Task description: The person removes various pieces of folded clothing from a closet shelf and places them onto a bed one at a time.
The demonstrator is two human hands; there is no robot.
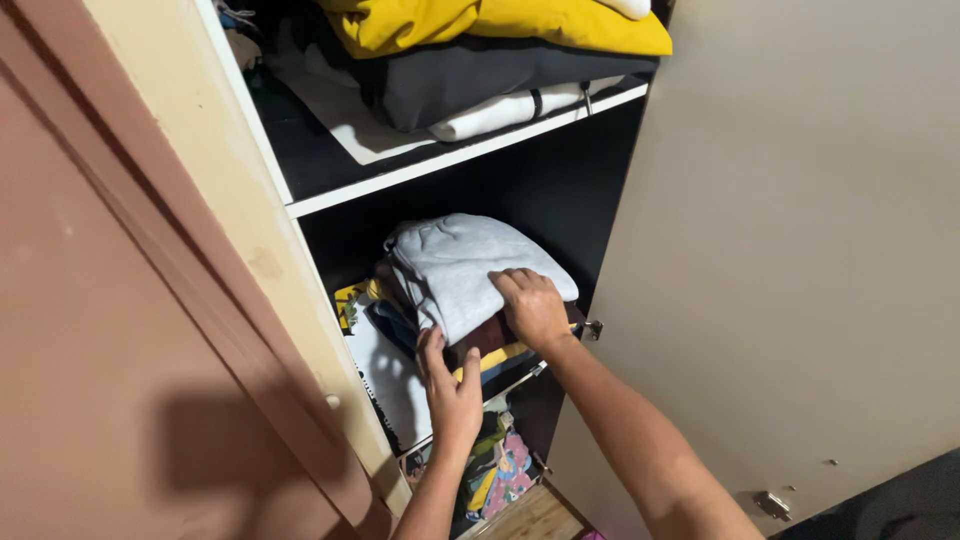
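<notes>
A folded light grey garment point(455, 262) lies on top of a stack of folded clothes point(400, 318) on the middle shelf of an open wardrobe. My right hand point(530, 305) rests flat on the garment's right front edge, fingers pressed down on it. My left hand point(450, 385) sits at the front of the stack, fingers spread and pushed against the lower folded layers under the grey garment.
The upper shelf point(450, 160) holds a yellow garment point(500, 25), a dark grey one and a white one. An open beige door point(800, 250) stands at the right, and a brown door panel point(120, 330) at the left. Colourful clothes point(500, 470) fill the shelf below.
</notes>
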